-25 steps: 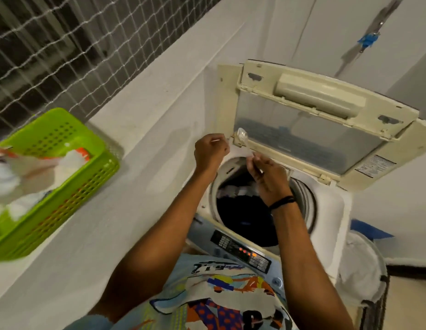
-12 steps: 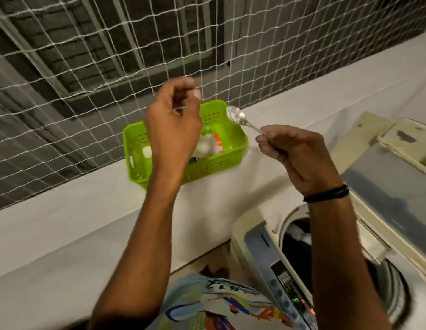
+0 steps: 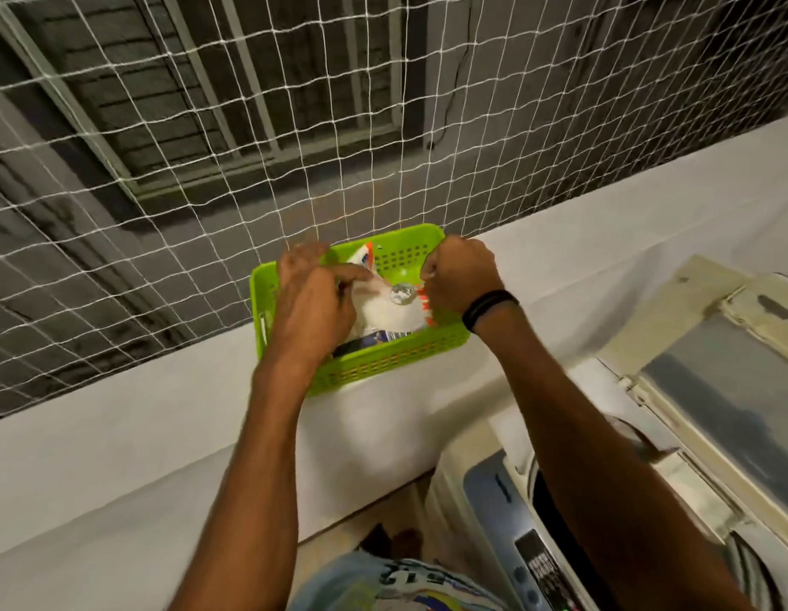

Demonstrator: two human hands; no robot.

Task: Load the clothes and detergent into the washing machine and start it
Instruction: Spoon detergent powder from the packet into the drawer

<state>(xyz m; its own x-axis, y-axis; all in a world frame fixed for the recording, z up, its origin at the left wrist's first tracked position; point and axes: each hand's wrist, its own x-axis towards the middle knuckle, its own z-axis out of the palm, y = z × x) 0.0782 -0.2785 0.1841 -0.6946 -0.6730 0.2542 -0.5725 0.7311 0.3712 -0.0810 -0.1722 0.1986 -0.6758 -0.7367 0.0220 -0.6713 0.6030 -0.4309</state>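
Observation:
A green plastic basket (image 3: 396, 361) stands on the white ledge and holds an open detergent bag (image 3: 385, 308) full of white powder. My left hand (image 3: 313, 302) grips the bag's left edge. My right hand (image 3: 460, 275) grips a metal spoon (image 3: 403, 293), whose bowl sits over the powder in the bag's mouth. The top-loading washing machine (image 3: 480, 500) is at the lower right with its lid (image 3: 714, 381) raised; my right forearm hides most of the drum opening.
A white safety net (image 3: 295, 125) stretches from the ledge (image 3: 119, 456) upward, right behind the basket. The machine's control panel (image 3: 546, 571) shows at the bottom edge. A patterned shirt fills the bottom centre.
Both hands moved from the machine's drum to the basket on the ledge. The spoon went from mid-air into the bag's mouth, and my left hand took hold of the bag.

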